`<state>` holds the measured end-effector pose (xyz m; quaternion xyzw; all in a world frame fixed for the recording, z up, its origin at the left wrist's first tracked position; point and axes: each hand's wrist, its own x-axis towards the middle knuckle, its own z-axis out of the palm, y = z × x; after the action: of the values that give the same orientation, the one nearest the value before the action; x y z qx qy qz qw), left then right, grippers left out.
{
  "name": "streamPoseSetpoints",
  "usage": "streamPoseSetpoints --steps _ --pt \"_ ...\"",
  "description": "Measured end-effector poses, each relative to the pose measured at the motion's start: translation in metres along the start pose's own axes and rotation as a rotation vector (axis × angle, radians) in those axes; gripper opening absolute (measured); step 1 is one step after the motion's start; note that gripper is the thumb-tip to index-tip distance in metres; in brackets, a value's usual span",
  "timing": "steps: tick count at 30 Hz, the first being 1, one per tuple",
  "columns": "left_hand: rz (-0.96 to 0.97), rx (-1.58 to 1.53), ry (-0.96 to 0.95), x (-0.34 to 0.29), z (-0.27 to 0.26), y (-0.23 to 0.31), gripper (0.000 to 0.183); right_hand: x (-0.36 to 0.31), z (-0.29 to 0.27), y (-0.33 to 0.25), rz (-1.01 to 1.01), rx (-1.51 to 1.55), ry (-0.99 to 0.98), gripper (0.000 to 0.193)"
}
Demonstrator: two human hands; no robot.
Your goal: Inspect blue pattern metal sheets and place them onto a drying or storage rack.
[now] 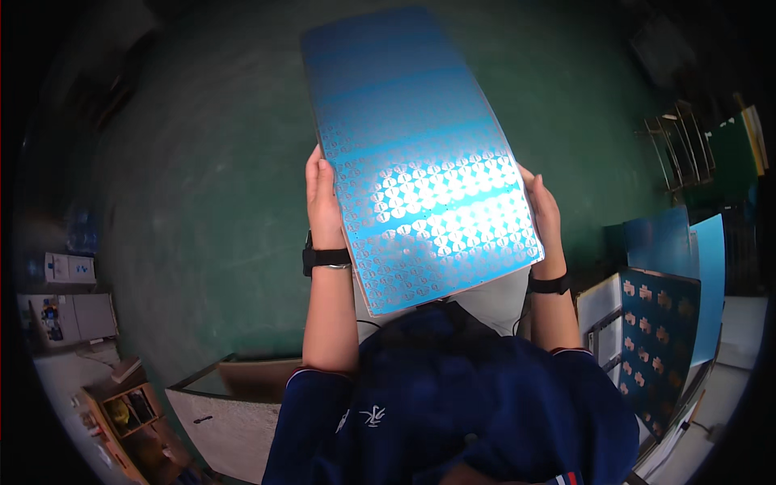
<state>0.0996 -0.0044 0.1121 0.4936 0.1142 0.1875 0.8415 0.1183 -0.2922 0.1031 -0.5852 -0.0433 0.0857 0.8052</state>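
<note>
A large blue rectangular panel (404, 105), printed with rows of small repeated round shapes, is held up in front of me, its far end pointing away. Bright light glares off its nearer half. Along its left edge my left hand (323, 198) is closed, the thumb lying by the edge and the other fingers partly behind. My right hand (544, 210) grips the right edge, with most of its fingers hidden under the panel. Both wrists wear dark bands.
Dark panels with copper-coloured shapes (659, 339) and plain blue sheets (710, 283) stand upright at the right. A wire rack (683, 149) is farther back. At lower left are a pale cabinet (234, 428) and a wooden shelf (129, 412). The floor (218, 202) is green.
</note>
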Motion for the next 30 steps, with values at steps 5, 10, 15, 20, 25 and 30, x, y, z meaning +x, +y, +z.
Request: streamPoseSetpoints --steps 5,10,15,20,25,30 --pt "-0.001 -0.015 -0.022 0.001 -0.003 -0.007 0.037 -0.001 -0.007 0.004 -0.013 -0.012 -0.023 0.050" --pt "0.116 0.187 -0.058 -0.003 0.004 0.005 0.037 0.001 -0.019 0.017 0.023 0.019 -0.078 0.042" --pt "0.112 0.104 -0.130 -0.007 0.011 0.011 0.038 0.012 -0.016 0.014 0.120 0.099 0.023 0.029" --pt "0.152 0.126 -0.188 -0.013 0.008 0.013 0.042 0.039 0.006 -0.019 -0.003 0.077 0.037 0.029" --pt "0.043 -0.045 -0.280 -0.017 0.008 0.013 0.034 0.048 0.012 -0.055 -0.189 0.040 0.045 0.029" --pt "0.048 -0.150 -0.321 -0.006 0.016 0.035 0.016 0.036 0.015 -0.054 -0.292 0.070 0.090 0.030"
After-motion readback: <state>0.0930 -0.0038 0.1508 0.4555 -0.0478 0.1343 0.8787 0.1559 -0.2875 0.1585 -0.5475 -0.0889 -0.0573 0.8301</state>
